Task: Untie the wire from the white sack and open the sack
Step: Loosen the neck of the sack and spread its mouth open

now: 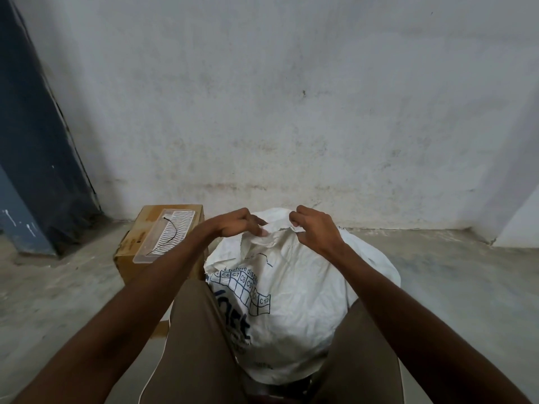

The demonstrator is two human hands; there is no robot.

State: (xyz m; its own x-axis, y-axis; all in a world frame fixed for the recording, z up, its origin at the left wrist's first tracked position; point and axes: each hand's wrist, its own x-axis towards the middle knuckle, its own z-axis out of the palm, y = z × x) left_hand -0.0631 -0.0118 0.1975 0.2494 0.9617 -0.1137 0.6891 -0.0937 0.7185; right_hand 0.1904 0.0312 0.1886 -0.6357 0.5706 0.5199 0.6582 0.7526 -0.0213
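Now sack (291, 301) mouth (crumpled) between hands (274, 225).

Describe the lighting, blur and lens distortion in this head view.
Head view: soft, dim, even light, no glare; wide-angle bending curves the floor line and blue pillar; slightly soft overall, yet the white sack print reads; both hands fairly sharp.

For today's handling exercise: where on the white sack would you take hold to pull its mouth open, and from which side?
Grip the bunched neck at the top of the sack, probably from above and on opposite sides, as the left hand and right hand do. The fabric there is loose and folded, so fingers can pinch it; the body below is full and rounded, offering little to grasp.
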